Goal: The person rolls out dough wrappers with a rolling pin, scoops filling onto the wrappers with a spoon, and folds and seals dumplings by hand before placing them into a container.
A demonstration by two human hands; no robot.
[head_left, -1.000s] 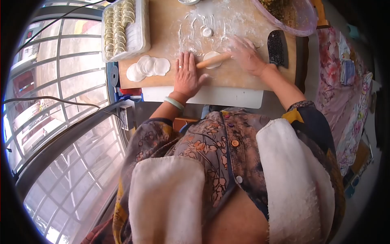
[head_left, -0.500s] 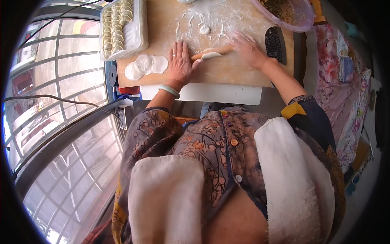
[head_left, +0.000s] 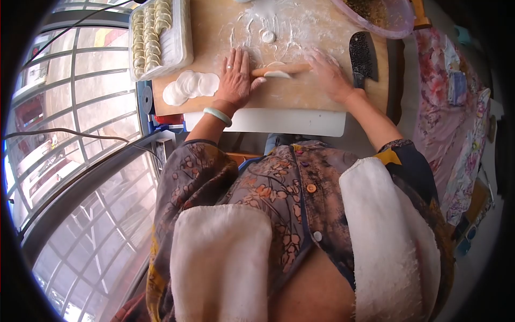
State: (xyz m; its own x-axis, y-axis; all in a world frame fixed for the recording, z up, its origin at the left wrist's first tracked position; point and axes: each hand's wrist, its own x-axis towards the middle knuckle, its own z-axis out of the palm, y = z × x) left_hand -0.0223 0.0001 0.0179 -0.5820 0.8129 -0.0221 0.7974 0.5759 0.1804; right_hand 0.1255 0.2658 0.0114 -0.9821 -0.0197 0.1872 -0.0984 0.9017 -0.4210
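Note:
A wooden rolling pin (head_left: 294, 68) lies across a thin dough wrapper (head_left: 278, 74) on the floured board. My left hand (head_left: 235, 80) rests flat over the pin's left end, fingers stretched forward and thumb pointing along it. Over the right end lies my right hand (head_left: 331, 78), slightly blurred, its fingers also extended. Both palms hide the pin's ends. Left of my left hand, several round wrappers (head_left: 189, 86) overlap in a fan. A small dough disc (head_left: 268, 36) sits in the flour ahead.
A plastic tray (head_left: 177, 51) with rows of dumplings stands at the board's (head_left: 300, 99) upper left. A black-bladed cleaver (head_left: 363, 56) lies right of my right hand. Beyond it is a pink bowl (head_left: 402, 29) of filling. A barred window (head_left: 75, 102) borders the left side.
The whole board scene has shifted slightly up and left in view. Both hands stay on the rolling pin, which lies a little differently over the wrapper.

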